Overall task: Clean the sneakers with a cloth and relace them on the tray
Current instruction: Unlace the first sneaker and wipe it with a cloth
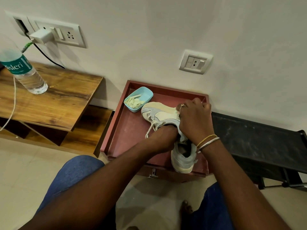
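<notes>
A dark red tray point(126, 130) lies on the floor against the wall. On it a cream and pale blue sneaker point(159, 113) lies on its side, toe to the left, with a loose lace point(149, 130) hanging from it. My left hand point(163, 138) reaches into its opening, and the fingers are hidden inside. My right hand point(193, 120) curls over the sneaker's heel end from above. Whether a cloth is under it I cannot tell. A second grey-blue sneaker point(182, 158) stands at the tray's near right corner. A light blue dish point(146, 95) at the tray's back holds cream laces.
A wooden side table point(54, 100) with a water bottle point(25, 72) stands to the left, with a charger cable hanging over it. A black low rack point(259, 140) is to the right of the tray. My knees in blue trousers flank the near floor.
</notes>
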